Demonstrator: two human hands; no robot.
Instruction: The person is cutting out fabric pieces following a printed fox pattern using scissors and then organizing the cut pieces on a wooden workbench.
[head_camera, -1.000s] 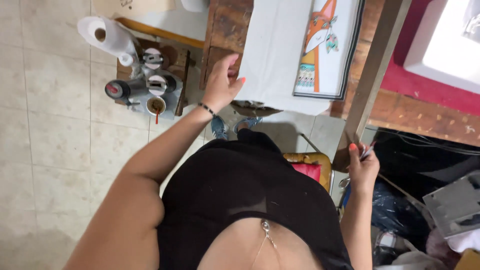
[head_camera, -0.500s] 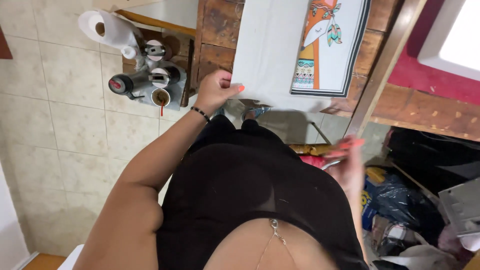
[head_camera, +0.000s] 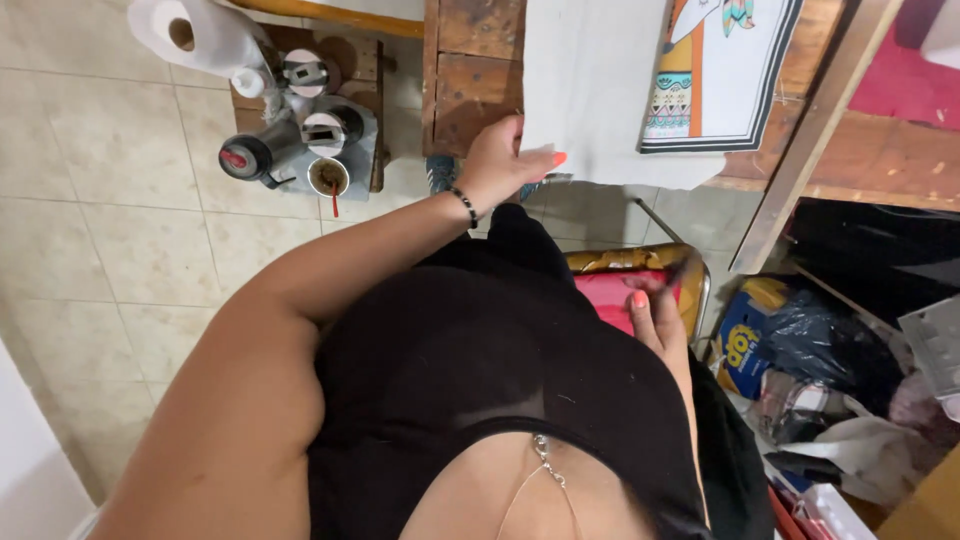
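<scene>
A: So, where do things stand?

B: Judging from how it lies, the white cloth (head_camera: 585, 90) is already spread flat over the wooden table (head_camera: 470, 70), its near edge hanging just past the table's front. A colourful print (head_camera: 715, 70) sits at its right part. What looks left is work at that near-left corner, which the left hand (head_camera: 500, 165) is on.

A: On it how?

B: Fingers curled, thumb stretched along the cloth's lower edge, so it pinches or presses the corner there. The cloth lies ahead of and to the right of the grip; only the edge is under the hand.

A: And the right hand (head_camera: 655, 315)?

B: Low, near the lap, over a red box (head_camera: 625, 290) with a yellowish rim. It is narrowly closed around a thin dark stick, maybe a pen or brush (head_camera: 672, 278); I cannot tell which. That hand is well apart from the cloth.

A: Anything else about?

B: A paper roll (head_camera: 195, 35) and some spools and a small cup (head_camera: 327, 177) on a low stand to the left, on the tiled floor (head_camera: 110, 210). Bags and clutter to the right.
</scene>
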